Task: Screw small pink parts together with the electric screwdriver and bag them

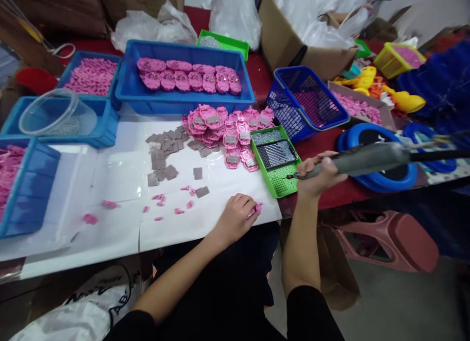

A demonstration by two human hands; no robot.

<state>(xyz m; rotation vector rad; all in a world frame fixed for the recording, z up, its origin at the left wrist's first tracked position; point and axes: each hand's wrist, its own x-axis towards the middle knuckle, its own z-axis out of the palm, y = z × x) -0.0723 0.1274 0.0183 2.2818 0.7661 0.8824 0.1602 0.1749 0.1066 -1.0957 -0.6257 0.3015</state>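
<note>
My left hand is closed around a small pink plastic part at the front edge of the white-covered table; the fingers hide most of it. My right hand grips a grey electric screwdriver, its bit pointing left over the green tray. Small screws lie in that tray, and a black perforated plate sits in its middle. Beside the tray, pink casings with grey plates are heaped. Loose grey square plates and small pink pieces are scattered further left.
A blue tray at the back holds rows of pink casings. Blue bins line the left side. A blue basket stands behind the green tray. Blue round things lie under the screwdriver, and a pink stool stands below right.
</note>
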